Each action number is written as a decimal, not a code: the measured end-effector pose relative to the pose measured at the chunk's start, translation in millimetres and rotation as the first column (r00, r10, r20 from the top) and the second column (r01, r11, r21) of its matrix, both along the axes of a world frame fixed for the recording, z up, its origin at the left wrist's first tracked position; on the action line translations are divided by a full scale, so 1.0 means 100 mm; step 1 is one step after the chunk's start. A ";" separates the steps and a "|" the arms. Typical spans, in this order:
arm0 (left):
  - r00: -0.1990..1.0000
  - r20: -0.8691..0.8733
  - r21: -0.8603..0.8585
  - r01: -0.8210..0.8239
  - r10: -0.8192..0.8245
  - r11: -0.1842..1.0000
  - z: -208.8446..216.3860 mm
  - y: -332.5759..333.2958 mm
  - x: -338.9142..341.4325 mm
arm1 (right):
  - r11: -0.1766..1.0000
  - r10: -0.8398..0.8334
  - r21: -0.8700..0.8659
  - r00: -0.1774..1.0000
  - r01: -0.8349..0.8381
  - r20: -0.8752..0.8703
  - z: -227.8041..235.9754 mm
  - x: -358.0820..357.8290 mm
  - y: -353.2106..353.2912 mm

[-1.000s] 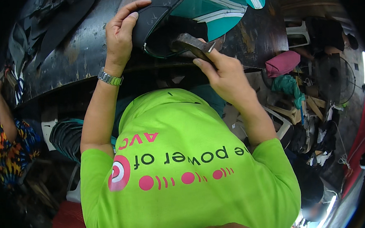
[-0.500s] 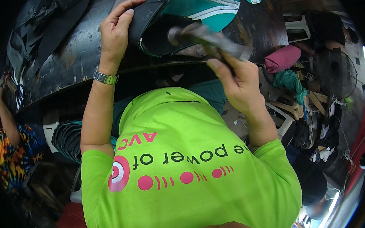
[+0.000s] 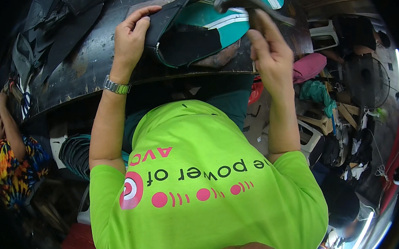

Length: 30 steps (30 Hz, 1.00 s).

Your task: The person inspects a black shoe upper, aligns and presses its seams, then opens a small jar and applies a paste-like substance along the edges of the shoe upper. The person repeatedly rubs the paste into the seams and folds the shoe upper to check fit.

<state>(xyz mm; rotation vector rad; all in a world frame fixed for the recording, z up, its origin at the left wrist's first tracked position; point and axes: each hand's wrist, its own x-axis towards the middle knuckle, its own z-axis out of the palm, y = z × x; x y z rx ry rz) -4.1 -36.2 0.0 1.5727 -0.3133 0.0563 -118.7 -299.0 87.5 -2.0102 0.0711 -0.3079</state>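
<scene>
Hammer [image 3: 246, 1] held over a black-and-teal panelled piece [image 3: 190, 45] on a dark worktop [image 3: 87, 69].
The person's right grip [image 3: 273, 51] closes around the hammer, apart from the piece; the left grip [image 3: 129, 44], wearing a metal-banded watch [image 3: 116, 86] at the wrist, touches its black side. At right stand a pink bundle [image 3: 309, 67] and a round fan [image 3: 368, 81].

My bright lime-green T-shirt [image 3: 230, 216], short sleeves [image 3: 108, 176], a row of pink dots and bars [image 3: 203, 194], black and pink lettering [image 3: 160, 175], my silver link-band wristwatch [image 3: 116, 85] worn on the left
</scene>
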 end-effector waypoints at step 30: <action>0.942 -0.238 0.111 0.267 -0.236 0.957 0.12 0.22 0.29 | 0.734 0.272 -0.560 0.922 -0.384 -0.275 -0.38 0.40 0.40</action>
